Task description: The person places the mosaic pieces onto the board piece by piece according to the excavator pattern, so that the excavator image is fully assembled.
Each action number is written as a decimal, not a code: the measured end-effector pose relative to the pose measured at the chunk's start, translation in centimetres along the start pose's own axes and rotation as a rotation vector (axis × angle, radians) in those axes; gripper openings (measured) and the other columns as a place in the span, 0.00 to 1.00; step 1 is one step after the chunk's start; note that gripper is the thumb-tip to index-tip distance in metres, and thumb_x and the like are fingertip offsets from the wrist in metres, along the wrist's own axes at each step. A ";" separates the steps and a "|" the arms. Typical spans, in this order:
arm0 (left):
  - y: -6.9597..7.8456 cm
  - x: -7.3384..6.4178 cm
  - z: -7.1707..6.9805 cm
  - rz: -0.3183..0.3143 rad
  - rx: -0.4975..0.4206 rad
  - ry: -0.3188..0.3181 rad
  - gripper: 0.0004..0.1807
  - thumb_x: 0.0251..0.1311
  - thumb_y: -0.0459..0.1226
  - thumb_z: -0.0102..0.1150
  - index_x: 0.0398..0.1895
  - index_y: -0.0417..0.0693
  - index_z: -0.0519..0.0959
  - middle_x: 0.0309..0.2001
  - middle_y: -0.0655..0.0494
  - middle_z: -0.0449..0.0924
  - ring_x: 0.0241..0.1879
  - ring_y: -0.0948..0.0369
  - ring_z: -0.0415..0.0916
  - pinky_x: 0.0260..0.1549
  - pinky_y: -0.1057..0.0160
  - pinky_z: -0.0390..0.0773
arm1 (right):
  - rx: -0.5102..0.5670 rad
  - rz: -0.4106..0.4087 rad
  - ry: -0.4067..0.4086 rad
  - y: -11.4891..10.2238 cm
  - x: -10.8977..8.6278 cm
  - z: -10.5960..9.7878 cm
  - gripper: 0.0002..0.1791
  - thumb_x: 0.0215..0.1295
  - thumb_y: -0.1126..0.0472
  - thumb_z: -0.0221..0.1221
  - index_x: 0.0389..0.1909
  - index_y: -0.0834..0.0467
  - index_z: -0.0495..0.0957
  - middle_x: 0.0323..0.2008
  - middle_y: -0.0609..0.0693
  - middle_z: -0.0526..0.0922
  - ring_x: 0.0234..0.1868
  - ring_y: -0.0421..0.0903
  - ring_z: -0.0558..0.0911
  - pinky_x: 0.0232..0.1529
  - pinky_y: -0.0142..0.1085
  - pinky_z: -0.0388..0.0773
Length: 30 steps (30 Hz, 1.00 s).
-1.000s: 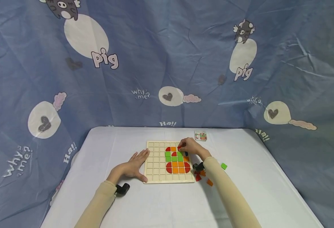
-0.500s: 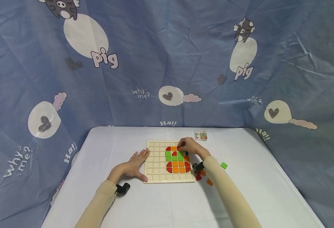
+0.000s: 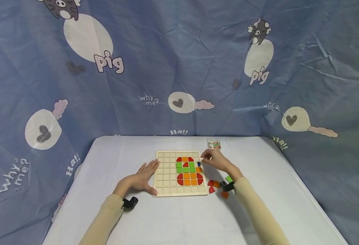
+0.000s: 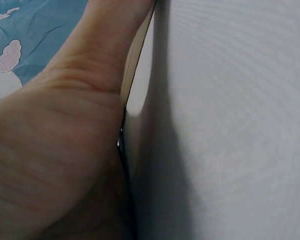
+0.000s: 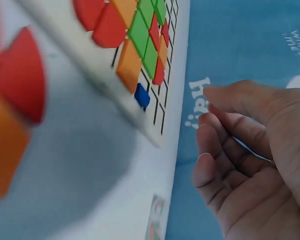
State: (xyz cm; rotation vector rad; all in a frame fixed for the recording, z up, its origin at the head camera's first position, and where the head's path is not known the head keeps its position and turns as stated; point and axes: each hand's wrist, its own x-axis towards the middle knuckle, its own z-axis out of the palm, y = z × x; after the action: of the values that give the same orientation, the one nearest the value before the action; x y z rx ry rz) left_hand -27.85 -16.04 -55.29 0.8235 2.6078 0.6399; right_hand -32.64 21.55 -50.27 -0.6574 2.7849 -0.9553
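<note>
A wooden grid board (image 3: 165, 175) lies on the table, its right part filled with red, orange and green tiles. My left hand (image 3: 141, 179) rests at the board's left edge, fingers and thumb spread. Just off the upper right edge of the board is my right hand (image 3: 218, 160), its fingers loosely bent with nothing between them, as the right wrist view shows. Closest to it on the board is a small blue piece (image 3: 199, 164), above an orange tile (image 3: 199, 169). A red quarter-round tile (image 3: 190, 159) ends the top row of the pattern.
Loose red tiles (image 3: 211, 190) and orange tiles (image 3: 224, 195) lie right of the board, with a green tile (image 3: 229, 178) partly behind the right wrist. A small pattern card (image 3: 214, 144) lies beyond the right hand. A blue printed cloth (image 3: 155, 68) hangs behind the table.
My right hand has come away from the red tile at the pattern's top right and moved right, off the board, uncovering that tile and the blue piece. The left hand stays put.
</note>
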 end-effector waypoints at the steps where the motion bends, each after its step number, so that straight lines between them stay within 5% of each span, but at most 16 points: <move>1: 0.0 0.0 0.0 0.000 0.000 -0.001 0.75 0.33 0.66 0.71 0.77 0.39 0.37 0.78 0.44 0.31 0.77 0.47 0.28 0.74 0.43 0.30 | -0.010 0.000 0.008 0.1 -0.6 -0.2 0.09 0.63 0.61 0.63 0.41 0.60 0.81 0.35 0.46 0.82 0.35 0.40 0.78 0.39 0.33 0.78; 7: -0.2 0.2 0.1 0.014 -0.001 0.002 0.75 0.34 0.65 0.71 0.76 0.38 0.37 0.78 0.43 0.31 0.77 0.47 0.29 0.74 0.43 0.30 | -0.037 0.059 0.023 2.1 -4.8 -1.1 0.11 0.61 0.61 0.64 0.42 0.61 0.79 0.35 0.47 0.81 0.35 0.41 0.76 0.36 0.33 0.77; 14: -0.4 0.0 0.2 0.003 0.016 0.007 0.76 0.33 0.66 0.71 0.77 0.39 0.37 0.78 0.44 0.31 0.77 0.47 0.29 0.74 0.43 0.31 | -0.028 0.241 0.045 6.1 -8.6 -1.9 0.22 0.53 0.55 0.70 0.44 0.61 0.76 0.38 0.52 0.78 0.37 0.45 0.75 0.37 0.36 0.75; 25: -0.7 0.0 0.1 0.011 0.005 0.014 0.76 0.32 0.67 0.70 0.77 0.41 0.37 0.78 0.46 0.31 0.77 0.48 0.29 0.74 0.43 0.30 | -0.015 0.303 0.049 7.6 -9.3 -1.6 0.12 0.58 0.57 0.67 0.38 0.60 0.79 0.31 0.48 0.81 0.33 0.42 0.77 0.34 0.34 0.76; 30: -0.5 0.1 0.3 0.014 0.001 0.016 0.76 0.31 0.68 0.70 0.77 0.41 0.38 0.78 0.46 0.31 0.77 0.48 0.29 0.74 0.43 0.30 | -0.012 0.313 0.023 7.4 -9.7 -1.5 0.15 0.54 0.57 0.70 0.39 0.59 0.79 0.33 0.47 0.81 0.34 0.42 0.77 0.36 0.34 0.77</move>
State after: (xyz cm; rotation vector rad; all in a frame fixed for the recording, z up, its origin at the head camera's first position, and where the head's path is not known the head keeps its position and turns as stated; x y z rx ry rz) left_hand -28.00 -16.28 -55.86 0.8415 2.6186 0.6524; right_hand -27.00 31.87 -53.79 -0.2013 2.7996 -0.8853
